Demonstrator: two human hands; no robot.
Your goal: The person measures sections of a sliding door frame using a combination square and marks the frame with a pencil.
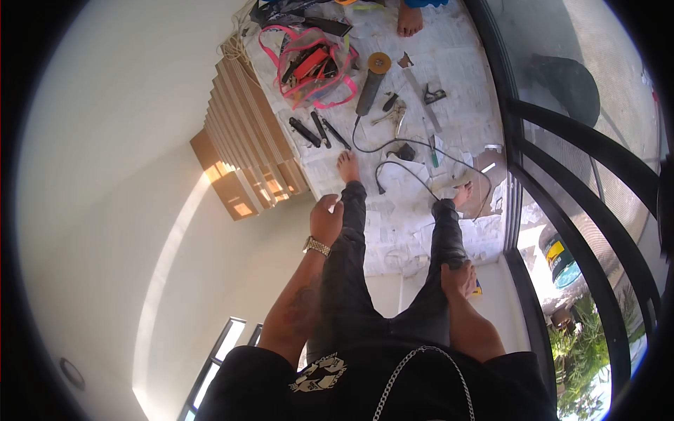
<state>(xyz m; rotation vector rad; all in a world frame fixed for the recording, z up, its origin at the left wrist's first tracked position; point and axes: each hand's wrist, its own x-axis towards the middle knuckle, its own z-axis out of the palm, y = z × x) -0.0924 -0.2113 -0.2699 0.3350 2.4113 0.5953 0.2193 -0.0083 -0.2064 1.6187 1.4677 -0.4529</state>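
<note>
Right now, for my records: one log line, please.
left hand: near left leg; right hand: on right leg; angle grinder: on white covering

Btwn your L hand (326,223) and R hand (458,279), a lane runs fwd past your legs (346,281) to the white floor covering (393,244). Ahead of your feet (349,169), looped power cord (362,150) obstructs, w/ angle grinder (368,91) beyond; pink-trimmed bag (300,95) blocks far L, black railing (562,121) bars R side.
</note>
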